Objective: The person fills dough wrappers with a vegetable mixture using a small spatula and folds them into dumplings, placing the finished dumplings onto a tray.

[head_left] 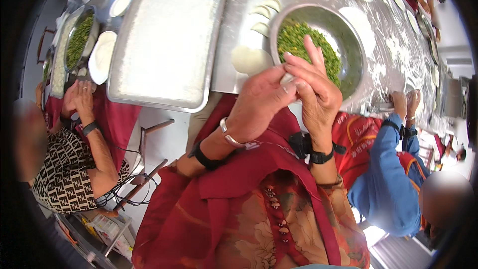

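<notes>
So, both hands are up in front of the chest, meeting over the near edge of the steel counter [396,62], and they're busy with one little dumpling [287,78]. It's mostly hidden, just a pale bit of dough showing between the fingertips. The left hand [259,100] has its thumb and fingers pinched on it, while the right hand [318,83] pinches from the other side with a couple of its fingers sticking up loosely. There's a silver bracelet [230,133] on the left wrist, plus dark straps on both. Right behind the hands sits a round metal bowl [354,50] with chopped green filling [298,37] piled toward its left side. Just left of the bowl are some flat round dough wrappers [245,60], and a few folded crescent dumplings [260,29] lie a bit farther back. Further left there's a big rectangular metal tray [149,103], white across the bottom. Someone in a patterned shirt [67,174] has their hands together at the left, near an oval white dish [104,52], and a person in blue sleeves [381,169] works on the right.
</notes>
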The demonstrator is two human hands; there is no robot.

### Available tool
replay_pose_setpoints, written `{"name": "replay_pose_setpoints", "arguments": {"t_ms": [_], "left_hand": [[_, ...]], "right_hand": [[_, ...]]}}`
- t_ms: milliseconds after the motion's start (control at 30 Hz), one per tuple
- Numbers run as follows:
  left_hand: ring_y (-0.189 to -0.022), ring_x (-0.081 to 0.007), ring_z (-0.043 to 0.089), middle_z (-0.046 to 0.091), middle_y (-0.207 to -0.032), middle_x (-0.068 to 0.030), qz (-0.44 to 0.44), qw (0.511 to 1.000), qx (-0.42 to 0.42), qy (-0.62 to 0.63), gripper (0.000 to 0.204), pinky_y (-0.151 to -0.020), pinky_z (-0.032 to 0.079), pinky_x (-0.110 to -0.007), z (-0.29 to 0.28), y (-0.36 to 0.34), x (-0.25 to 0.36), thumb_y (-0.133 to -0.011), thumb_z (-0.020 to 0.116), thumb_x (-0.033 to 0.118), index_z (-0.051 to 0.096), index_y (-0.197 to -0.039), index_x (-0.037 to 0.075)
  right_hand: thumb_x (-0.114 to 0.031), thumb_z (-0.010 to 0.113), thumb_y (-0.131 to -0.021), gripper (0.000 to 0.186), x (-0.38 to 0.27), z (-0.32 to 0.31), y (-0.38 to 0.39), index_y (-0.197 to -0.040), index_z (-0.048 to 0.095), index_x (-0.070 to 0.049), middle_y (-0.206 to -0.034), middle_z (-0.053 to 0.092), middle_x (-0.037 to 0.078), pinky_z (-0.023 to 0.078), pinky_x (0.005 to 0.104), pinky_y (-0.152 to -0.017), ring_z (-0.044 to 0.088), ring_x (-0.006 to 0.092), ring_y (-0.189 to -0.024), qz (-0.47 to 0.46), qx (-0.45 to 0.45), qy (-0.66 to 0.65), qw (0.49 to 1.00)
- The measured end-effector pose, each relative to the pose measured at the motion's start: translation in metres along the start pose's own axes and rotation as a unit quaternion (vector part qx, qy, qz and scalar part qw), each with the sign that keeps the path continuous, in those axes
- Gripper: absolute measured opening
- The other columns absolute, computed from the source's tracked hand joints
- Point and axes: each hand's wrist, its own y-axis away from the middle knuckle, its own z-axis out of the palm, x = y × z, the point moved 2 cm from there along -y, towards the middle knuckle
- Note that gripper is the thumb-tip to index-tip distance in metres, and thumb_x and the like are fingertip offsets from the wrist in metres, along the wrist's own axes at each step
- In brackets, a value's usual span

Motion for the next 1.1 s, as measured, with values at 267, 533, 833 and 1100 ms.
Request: {"name": "replay_pose_setpoints", "arguments": {"t_ms": [267,533,833,1100], "left_hand": [[-0.123,-0.0225,0.054,0.052,-0.136,-0.0141,-0.029,0.994,0.020,0.100,0.043,-0.108,0.045,-0.041,-0.017,0.006,0.011,-0.106,0.042,0.016,0.040,-0.144,-0.005],[-0.128,-0.0238,0.052,0.052,-0.141,-0.0136,0.015,0.991,-0.019,0.131,0.043,-0.111,0.041,-0.042,-0.023,0.013,0.032,-0.104,0.044,0.008,0.041,-0.145,-0.003],[-0.133,-0.0237,0.047,0.048,-0.144,-0.0136,0.009,0.992,-0.032,0.125,0.046,-0.115,0.036,-0.041,-0.019,0.016,0.029,-0.103,0.045,0.007,0.037,-0.148,-0.002],[-0.136,-0.0232,0.045,0.046,-0.147,-0.0118,0.017,0.987,-0.032,0.154,0.048,-0.116,0.035,-0.042,-0.013,0.016,0.029,-0.103,0.045,0.006,0.034,-0.149,-0.001]], "right_hand": [[-0.030,0.059,-0.097,0.039,-0.014,0.023,-0.011,-0.122,0.067,0.000,-0.132,0.062,0.018,0.031,0.0488,-0.114,0.037,0.0373,-0.142,0.058,0.006,-0.044,0.997],[-0.039,0.060,-0.094,0.047,-0.029,0.037,-0.033,-0.125,0.066,-0.003,-0.135,0.060,0.014,0.027,0.0502,-0.115,0.039,0.0392,-0.140,-0.016,0.009,0.010,1.000],[-0.020,0.072,-0.087,0.045,-0.038,0.034,-0.019,-0.127,0.063,0.001,-0.137,0.058,0.017,0.036,0.0484,-0.112,0.045,0.0360,-0.137,0.054,0.065,-0.062,0.995],[0.001,0.075,-0.080,0.022,-0.036,0.036,-0.012,-0.101,0.072,0.003,-0.111,0.071,0.016,0.041,0.0484,-0.109,0.058,0.0363,-0.123,0.044,0.153,-0.138,0.977]]}}
